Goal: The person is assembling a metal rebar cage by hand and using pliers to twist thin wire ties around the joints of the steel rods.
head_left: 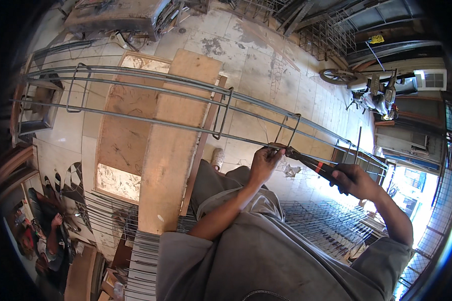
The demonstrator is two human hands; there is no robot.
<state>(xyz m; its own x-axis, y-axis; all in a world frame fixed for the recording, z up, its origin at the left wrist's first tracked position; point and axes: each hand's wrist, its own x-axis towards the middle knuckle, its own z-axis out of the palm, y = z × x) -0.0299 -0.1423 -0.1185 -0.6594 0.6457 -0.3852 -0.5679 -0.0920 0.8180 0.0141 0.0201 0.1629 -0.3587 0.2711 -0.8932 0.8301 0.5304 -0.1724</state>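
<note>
A long cage of steel rebar (150, 120) stretches across in front of me, with rectangular wire stirrups (225, 114) spaced along it. My right hand (355, 181) is wrapped around the dark handles of pincers (309, 161), which carry a red band. Their jaws reach the near bar beside a stirrup (295, 129). Right by the jaws, my left hand (265, 164) pinches at the same bar, its fingertips pressed together. Whatever is between those fingertips is too small to make out. A thin wire rises beside this stirrup.
Wooden boards (173, 145) lie beneath the cage on the left. A metal frame (40, 103) stands at its left end. Stacked rebar (326, 220) lies behind my right side. A motorcycle (376, 93) is parked far right, and another person (52, 236) sits at lower left.
</note>
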